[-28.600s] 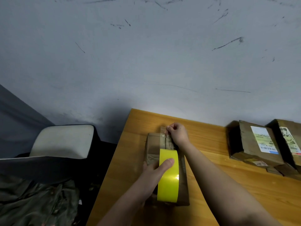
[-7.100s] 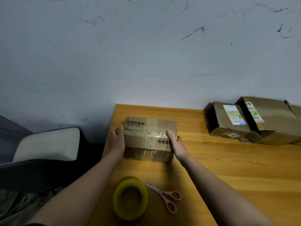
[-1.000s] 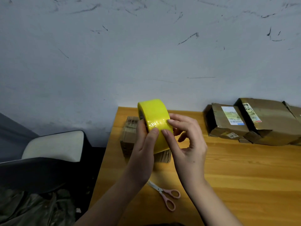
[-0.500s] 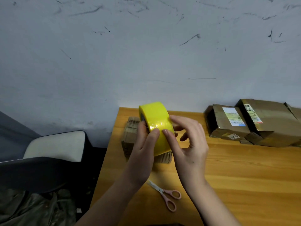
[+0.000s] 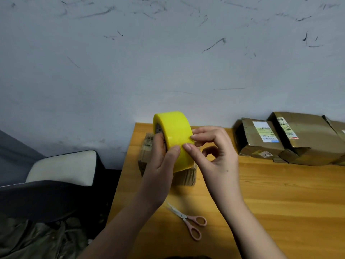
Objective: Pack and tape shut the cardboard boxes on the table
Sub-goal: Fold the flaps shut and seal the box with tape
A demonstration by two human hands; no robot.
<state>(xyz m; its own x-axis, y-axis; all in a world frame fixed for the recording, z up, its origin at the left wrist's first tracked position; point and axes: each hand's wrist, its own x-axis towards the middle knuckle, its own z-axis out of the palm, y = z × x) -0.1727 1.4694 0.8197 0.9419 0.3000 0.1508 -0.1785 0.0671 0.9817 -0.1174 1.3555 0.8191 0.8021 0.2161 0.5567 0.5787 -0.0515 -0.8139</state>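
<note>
Tape first: we find the glossy yellow roll of packing tape [image 5: 174,141] held upright above the small brown cardboard box [image 5: 147,156], which rests at the near-left corner of the orange wooden table [image 5: 280,202]. Seven seconds ago this roll lay flat on the table while both hands steadied the box; it has since been lifted, so we judge another strip is being started. Our left hand [image 5: 158,165] grips the roll, thumb on its outer face and fingers curled behind. Our right hand [image 5: 214,156] pinches at the face with thumb and forefinger tip, remaining fingers loosely curled; over the last second these tips have crept along the surface, apparently hunting the loose end, not yet visibly lifted. Pink-handled scissors [image 5: 188,220] lie closed nearby. Two labelled cardboard parcels [image 5: 291,139] sit at the wall, well apart.
</note>
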